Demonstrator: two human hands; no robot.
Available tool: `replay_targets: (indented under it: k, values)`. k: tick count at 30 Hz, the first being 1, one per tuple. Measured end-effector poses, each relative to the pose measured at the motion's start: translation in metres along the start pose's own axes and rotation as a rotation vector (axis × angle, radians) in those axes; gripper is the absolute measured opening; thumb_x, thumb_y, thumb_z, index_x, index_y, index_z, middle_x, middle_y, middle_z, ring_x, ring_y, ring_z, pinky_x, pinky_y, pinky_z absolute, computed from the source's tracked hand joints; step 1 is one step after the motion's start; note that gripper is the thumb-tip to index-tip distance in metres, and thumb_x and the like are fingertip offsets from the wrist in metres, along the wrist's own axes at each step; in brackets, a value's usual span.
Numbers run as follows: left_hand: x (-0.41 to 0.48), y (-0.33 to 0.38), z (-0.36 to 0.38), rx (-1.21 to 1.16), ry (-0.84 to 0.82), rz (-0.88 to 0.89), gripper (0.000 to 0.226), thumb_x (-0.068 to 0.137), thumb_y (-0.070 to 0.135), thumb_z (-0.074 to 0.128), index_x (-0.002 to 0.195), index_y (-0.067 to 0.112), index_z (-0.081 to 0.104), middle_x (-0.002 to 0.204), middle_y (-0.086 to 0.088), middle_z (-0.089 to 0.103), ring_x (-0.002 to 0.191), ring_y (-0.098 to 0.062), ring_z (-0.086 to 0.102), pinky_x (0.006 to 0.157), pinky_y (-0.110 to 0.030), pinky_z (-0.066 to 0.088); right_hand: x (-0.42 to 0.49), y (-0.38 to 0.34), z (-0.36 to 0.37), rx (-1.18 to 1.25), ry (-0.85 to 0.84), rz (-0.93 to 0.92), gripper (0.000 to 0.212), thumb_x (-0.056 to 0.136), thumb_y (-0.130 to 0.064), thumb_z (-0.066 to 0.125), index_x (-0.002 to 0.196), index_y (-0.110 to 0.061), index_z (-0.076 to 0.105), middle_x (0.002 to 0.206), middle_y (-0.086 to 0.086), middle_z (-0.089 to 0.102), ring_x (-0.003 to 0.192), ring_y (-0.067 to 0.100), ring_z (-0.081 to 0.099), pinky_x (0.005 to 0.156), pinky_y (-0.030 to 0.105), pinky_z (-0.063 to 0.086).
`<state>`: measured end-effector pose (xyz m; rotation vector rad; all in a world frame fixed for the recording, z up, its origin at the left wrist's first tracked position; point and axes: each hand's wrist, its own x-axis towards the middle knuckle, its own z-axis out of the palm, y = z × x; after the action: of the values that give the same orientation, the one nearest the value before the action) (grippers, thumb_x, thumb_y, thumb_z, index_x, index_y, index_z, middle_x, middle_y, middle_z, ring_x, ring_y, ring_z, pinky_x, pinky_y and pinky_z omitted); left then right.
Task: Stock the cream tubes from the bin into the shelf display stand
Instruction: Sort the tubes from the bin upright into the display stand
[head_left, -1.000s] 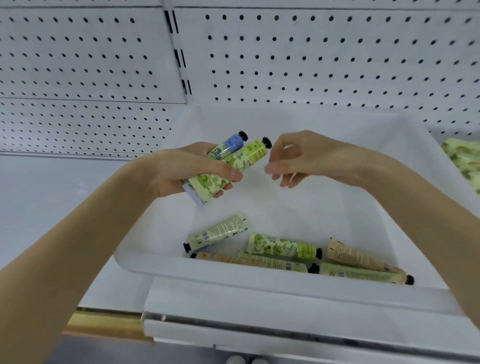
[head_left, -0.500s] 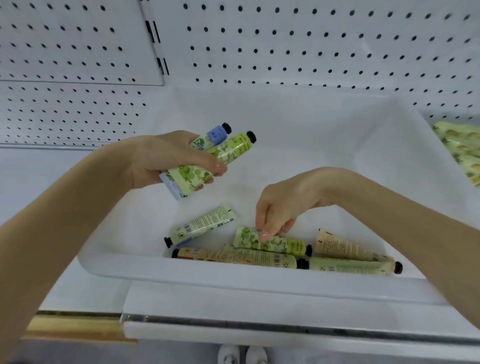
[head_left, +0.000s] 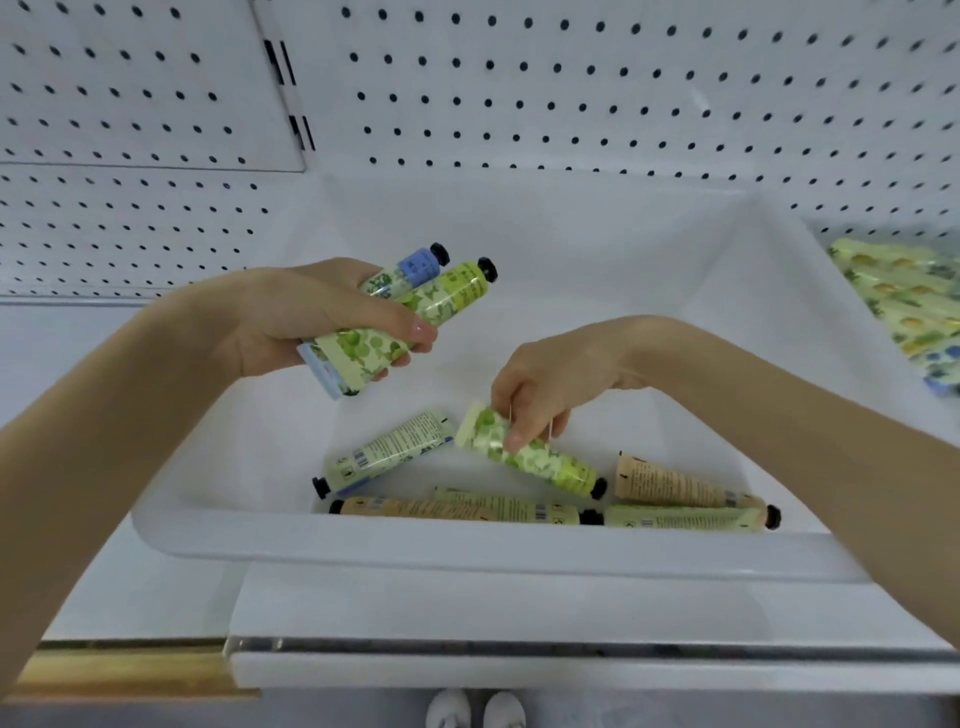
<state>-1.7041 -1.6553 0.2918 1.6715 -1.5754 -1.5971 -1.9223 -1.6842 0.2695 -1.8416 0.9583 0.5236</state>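
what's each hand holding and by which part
Left hand grips a green tube and a blue tube around their crimped halves. Right hand pinches a second green tube near its crimped end.

**Five tubes loose in the bin, three in the hands**

The white bin (head_left: 467, 551) holds five black-capped tubes lying flat near its front wall: a barcoded pale tube (head_left: 389, 457), a tan tube (head_left: 395, 506), a pale green tube (head_left: 514, 506), a second tan tube (head_left: 670, 486) and a light green tube (head_left: 680, 517). The right hand (head_left: 550, 384) pinches a leaf-print tube (head_left: 540, 462), tilted with its crimped end raised. The left hand (head_left: 306, 317) grips a blue-labelled tube (head_left: 415, 265) and a green leafy tube (head_left: 415, 322), caps pointing up and right.
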Motion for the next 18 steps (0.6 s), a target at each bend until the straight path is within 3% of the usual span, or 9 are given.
replay_targets:
  k: [3,9,13,16,18]
  values:
    - [-0.011,0.008,0.002,-0.074,-0.045,0.007,0.051,0.053,0.024,0.082,0.099,0.011,0.066,0.084,-0.002,0.074,0.063,-0.008,0.066,0.052,-0.023,0.053,-0.014,-0.001,-0.014,0.087,0.081,-0.042,0.017,0.086,-0.02,0.068,0.1,-0.011,0.065,0.096,0.007,0.07,0.086,0.017,0.067,0.078,0.024,0.055]
    - [-0.02,0.014,0.009,-0.109,0.003,0.004,0.043,0.057,0.014,0.083,0.096,0.012,0.066,0.078,0.002,0.074,0.062,-0.006,0.066,0.053,-0.021,0.053,-0.033,0.001,-0.032,0.206,0.182,-0.051,0.015,0.089,-0.018,0.066,0.102,-0.012,0.067,0.097,0.009,0.074,0.091,0.022,0.071,0.085,0.03,0.056]
    - [-0.026,0.018,0.013,-0.13,0.075,0.037,0.054,0.046,0.025,0.092,0.093,0.016,0.066,0.077,0.003,0.073,0.065,-0.007,0.067,0.058,-0.022,0.055,-0.06,-0.001,-0.039,0.271,0.417,-0.087,0.018,0.088,-0.022,0.065,0.097,-0.009,0.072,0.091,0.004,0.075,0.085,0.015,0.07,0.078,0.024,0.056]
    - [-0.031,0.028,0.023,-0.107,0.135,0.072,0.034,0.065,0.026,0.08,0.094,0.016,0.064,0.069,0.006,0.07,0.064,-0.005,0.067,0.058,-0.021,0.053,-0.102,0.001,-0.042,0.311,0.626,-0.137,0.015,0.086,-0.02,0.067,0.094,-0.009,0.074,0.082,-0.001,0.074,0.075,0.006,0.068,0.067,0.017,0.053]
    - [-0.032,0.039,0.035,-0.128,0.15,0.108,0.037,0.062,0.024,0.081,0.093,0.015,0.064,0.067,0.005,0.069,0.061,-0.006,0.066,0.057,-0.022,0.054,-0.139,0.008,-0.043,0.361,0.745,-0.16,0.013,0.084,-0.018,0.069,0.091,-0.008,0.073,0.079,0.002,0.074,0.076,0.008,0.07,0.067,0.015,0.054]
